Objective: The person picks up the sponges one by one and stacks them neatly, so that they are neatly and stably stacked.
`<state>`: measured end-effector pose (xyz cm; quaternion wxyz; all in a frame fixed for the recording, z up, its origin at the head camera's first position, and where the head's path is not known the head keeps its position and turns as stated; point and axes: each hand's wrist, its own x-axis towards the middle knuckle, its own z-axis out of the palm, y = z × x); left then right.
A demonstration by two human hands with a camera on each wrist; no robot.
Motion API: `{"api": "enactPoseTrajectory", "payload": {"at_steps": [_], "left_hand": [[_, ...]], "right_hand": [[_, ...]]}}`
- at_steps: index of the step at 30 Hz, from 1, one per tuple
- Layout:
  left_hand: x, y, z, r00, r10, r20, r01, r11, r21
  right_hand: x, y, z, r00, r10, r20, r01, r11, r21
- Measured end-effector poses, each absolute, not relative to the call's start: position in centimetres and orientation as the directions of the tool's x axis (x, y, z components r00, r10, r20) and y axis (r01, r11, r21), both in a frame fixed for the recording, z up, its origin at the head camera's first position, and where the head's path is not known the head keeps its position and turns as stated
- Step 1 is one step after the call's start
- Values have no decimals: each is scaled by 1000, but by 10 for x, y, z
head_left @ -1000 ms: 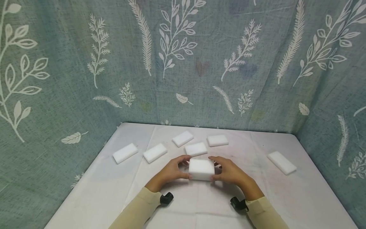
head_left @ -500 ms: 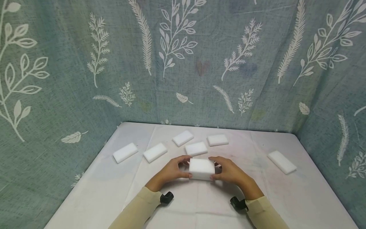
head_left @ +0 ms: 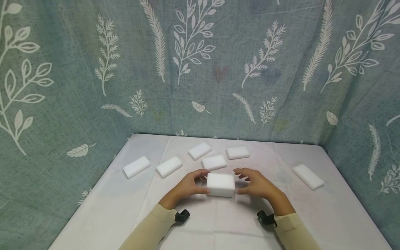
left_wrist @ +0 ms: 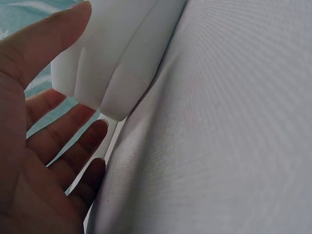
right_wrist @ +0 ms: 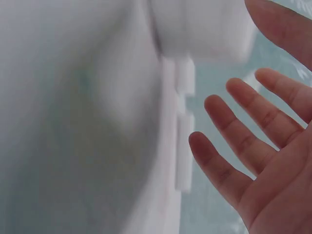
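Note:
A stack of white sponge blocks (head_left: pixel 220 184), layered flat on one another, stands on the table in the middle of the head view. Layer seams show on the stack (left_wrist: pixel 114 53) in the left wrist view. My left hand (head_left: pixel 189 184) holds the stack's left end, thumb on the near side and fingers at the far side. Just off the right end is my right hand (head_left: pixel 256 184), its fingers spread and apart from the stack. In the right wrist view, the right hand (right_wrist: pixel 273 141) has nothing between thumb and fingers.
Loose white sponges lie behind the stack, the nearest sponge (head_left: pixel 214 162) close to it. Another sponge (head_left: pixel 136 167) is far left, and a lone sponge (head_left: pixel 308 177) lies right. A leaf-patterned green curtain (head_left: pixel 200 69) surrounds the white-covered table (head_left: pixel 103 222).
My right hand has let go of the stack's right end and moved slightly right, its fingers opening. The left hand and the stack have stayed in place.

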<state>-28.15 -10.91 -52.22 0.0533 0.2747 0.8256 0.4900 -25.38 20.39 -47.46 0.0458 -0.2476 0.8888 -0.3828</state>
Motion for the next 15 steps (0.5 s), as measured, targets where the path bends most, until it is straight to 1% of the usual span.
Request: {"api": "enactPoseTrajectory", "payload": {"at_steps": [3, 8, 12, 15], "left_hand": [[-282, -109, -523, -843, 505, 185, 399, 356, 845], [-283, -109, -523, -850, 493, 189, 385, 334, 860], [-282, -109, -522, -854, 487, 185, 376, 331, 866], [-281, -108, -520, -853, 487, 189, 377, 323, 868]], "right_hand": [[-257, 222, -471, -901, -420, 113, -370, 605, -705], [-261, 258, -467, -958, -257, 124, -269, 666, -695], [-261, 286, -467, -978, -137, 156, -208, 690, -694], [-260, 306, -467, -987, -57, 149, -144, 722, -676]]}}
